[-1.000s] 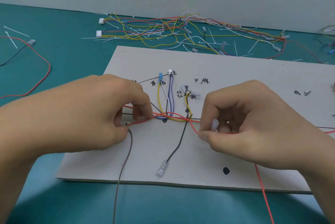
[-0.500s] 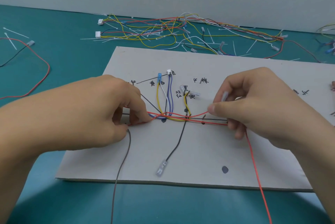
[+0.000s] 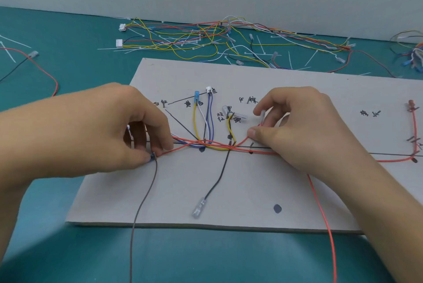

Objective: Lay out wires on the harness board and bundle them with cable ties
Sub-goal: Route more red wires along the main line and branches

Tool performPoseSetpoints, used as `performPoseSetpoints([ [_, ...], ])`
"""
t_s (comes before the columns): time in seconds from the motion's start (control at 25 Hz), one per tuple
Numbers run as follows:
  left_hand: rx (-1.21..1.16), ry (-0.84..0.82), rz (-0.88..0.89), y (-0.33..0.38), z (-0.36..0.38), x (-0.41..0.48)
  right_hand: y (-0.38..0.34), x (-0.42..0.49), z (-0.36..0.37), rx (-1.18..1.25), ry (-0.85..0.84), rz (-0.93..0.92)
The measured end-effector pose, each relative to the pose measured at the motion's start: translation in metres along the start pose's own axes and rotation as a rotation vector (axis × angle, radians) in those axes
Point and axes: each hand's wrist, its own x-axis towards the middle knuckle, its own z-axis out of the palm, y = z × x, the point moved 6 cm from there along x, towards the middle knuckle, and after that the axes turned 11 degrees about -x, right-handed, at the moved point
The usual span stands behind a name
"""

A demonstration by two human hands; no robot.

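L hand (image 3: 109,129) sits low over the grey cardboard harness board (image 3: 297,193), palm down, fingers curled in. Its thumb + index tip pinch the spot where the thin grey wire (image 3: 143,200) meets the red wire (image 3: 320,205). R hand (image 3: 304,131) is palm down too, knuckles up. Its thumb + index pinch the red wire just below its clear plastic terminal (image 3: 263,114), which stands nearly upright between the fingers.

Red wire: thin and glossy, mid-board, long axis L-to-R along the board's drawn black line between the two hands. It curves up to the R thumb, and one strand runs from under the R hand toward the cam, off the near edge.

Grey wire runs from the L pinch toward the near edge and off it. Black wire w/ clear terminal (image 3: 220,178) lies diag. between the hands.

Board is on a teal mat (image 3: 57,42), w/ a loose wire tangle (image 3: 194,35) + white cable ties (image 3: 290,60) behind.
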Motion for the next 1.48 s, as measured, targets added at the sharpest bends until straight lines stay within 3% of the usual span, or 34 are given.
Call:
performPoseSetpoints([
  [0.4,0.039,0.092,-0.004,0.007,-0.006,-0.001,0.001,0.006,-0.006,0.112,-0.015,-0.047],
  [0.6,0.025,0.106,0.119,0.035,-0.017,0.011,0.000,0.007,-0.004,0.050,-0.009,-0.021],
  [0.8,0.012,0.092,0.189,0.049,0.020,0.048,0.000,0.009,-0.002,0.040,-0.017,-0.009],
  [1.12,-0.127,0.089,0.209,0.028,0.038,0.052,0.004,0.010,-0.009,0.306,-0.155,0.029],
  [1.48,-0.144,0.177,0.197,0.026,0.037,0.048,0.002,0.016,-0.004,0.128,-0.102,-0.030],
])
